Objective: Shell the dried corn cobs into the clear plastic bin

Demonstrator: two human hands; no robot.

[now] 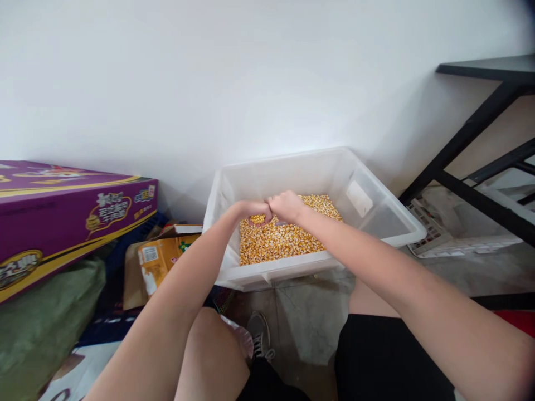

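Over a white plastic tub [267,274], my two hands meet, knuckles against each other. My left hand [264,208] is closed round a corn cob [257,219]; its yellow kernels show below the wrist. My right hand [286,206] makes a closed fist pressed against the left one, and what its fingers hold is hidden. A small greyish patch shows just under that fist, too unclear to name. Loose corn kernels [284,242], yellow and whitish, cover the tub's floor beneath both hands.
A purple carton [79,223] stands at the left, above a green sack [50,323] and a torn orange box [161,262]. A black metal frame [463,133] and a white crate [455,242] are at the right. A white wall rises behind the tub.
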